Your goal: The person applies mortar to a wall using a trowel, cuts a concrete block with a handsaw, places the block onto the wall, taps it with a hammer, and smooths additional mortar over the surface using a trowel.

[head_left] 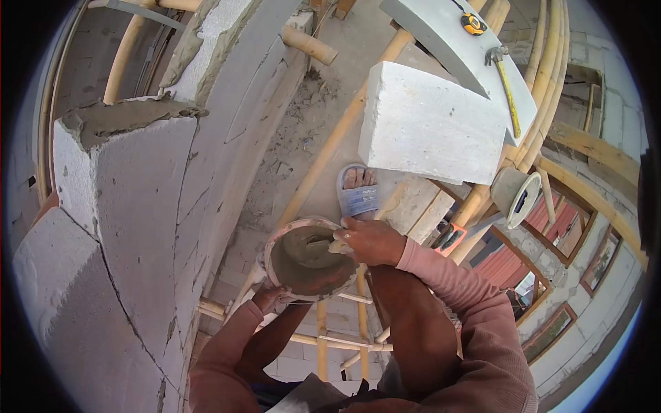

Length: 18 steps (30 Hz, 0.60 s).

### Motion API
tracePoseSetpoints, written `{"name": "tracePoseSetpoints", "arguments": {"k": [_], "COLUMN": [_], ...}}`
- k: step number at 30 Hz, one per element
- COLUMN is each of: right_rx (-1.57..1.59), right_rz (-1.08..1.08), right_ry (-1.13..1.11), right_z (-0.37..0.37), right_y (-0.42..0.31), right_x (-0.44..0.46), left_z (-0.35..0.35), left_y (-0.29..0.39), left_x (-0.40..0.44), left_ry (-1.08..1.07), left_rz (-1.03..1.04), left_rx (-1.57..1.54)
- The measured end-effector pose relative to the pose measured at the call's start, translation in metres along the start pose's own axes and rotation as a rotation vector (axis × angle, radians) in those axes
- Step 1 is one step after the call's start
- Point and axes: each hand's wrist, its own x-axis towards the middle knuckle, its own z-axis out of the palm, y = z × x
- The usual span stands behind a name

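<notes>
A round bucket (pixel 268 267) of wet grey mortar (pixel 292 253) is between my knees, tilted a little. My left hand (pixel 270 296) grips the bucket at its lower left side, with some fingers hidden behind it. Over the right rim, my right hand (pixel 372 241) is closed round the pale handle of a trowel (pixel 337 246); the blade is down in the mortar and mostly hidden. To my left rises a wall of white blocks (pixel 141 179), with mortar (pixel 131 118) spread along the top of one block.
Ahead lies a loose white block (pixel 434 124). Beyond it, a tape measure (pixel 473 25) and a hammer (pixel 505 89) rest on a grey-white slab (pixel 441 48). Bamboo poles (pixel 344 131) frame the scaffold. A pale container (pixel 516 196) and an orange-handled saw (pixel 451 239) are at right.
</notes>
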Motion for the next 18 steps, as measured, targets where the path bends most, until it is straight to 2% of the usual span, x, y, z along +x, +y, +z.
{"name": "tracePoseSetpoints", "arguments": {"k": [1, 2, 3, 4, 5, 7, 9, 11, 12, 14, 15, 17, 18], "right_rx": [-0.018, -0.027, -0.03, -0.127, -0.229, -0.24, -0.291, -0.378, -0.378, -0.376, -0.329, -0.245, -0.28], "right_rz": [0.04, 0.037, 0.032, 0.05, 0.052, 0.087, 0.104, 0.093, 0.173, 0.343, 0.341, 0.335, 0.288], "right_ry": [0.003, -0.026, -0.052, -0.048, -0.044, -0.118, -0.194, -0.272, -0.298, -0.354, -0.346, -0.322, -0.218], "right_z": [0.014, 0.03, 0.036, 0.043, 0.044, 0.062, 0.069, 0.068, 0.06, 0.039, 0.037, 0.04, 0.051], "right_y": [0.001, 0.007, 0.004, -0.001, -0.007, -0.005, -0.01, -0.026, -0.036, -0.056, -0.058, -0.048, -0.041], "right_x": [-0.002, -0.001, -0.003, -0.011, -0.012, -0.004, 0.004, 0.017, 0.021, 0.02, 0.016, 0.005, -0.002], "left_z": [0.011, -0.033, -0.021, -0.036, -0.009, -0.006, 0.015, -0.007, -0.009, 0.037, 0.072, 0.138, 0.166], "left_y": [-0.014, -0.054, -0.041, -0.049, -0.036, -0.027, -0.02, -0.036, -0.035, -0.008, 0.011, 0.055, 0.074], "left_x": [0.008, 0.027, 0.024, 0.036, 0.031, 0.034, 0.03, 0.039, 0.039, 0.011, -0.007, -0.028, -0.031], "left_ry": [-0.011, 0.137, 0.257, 0.242, 0.328, 0.36, 0.426, 0.616, 0.705, 0.822, 0.874, 0.874, 0.871], "left_rz": [0.076, -0.013, -0.114, -0.096, -0.08, -0.079, 0.138, 0.249, 0.312, 0.453, 0.521, 0.581, 0.613], "left_rx": [0.047, -0.065, -0.062, 0.042, 0.024, -0.017, -0.048, 0.125, 0.215, 0.533, 0.695, 0.786, 0.831]}}
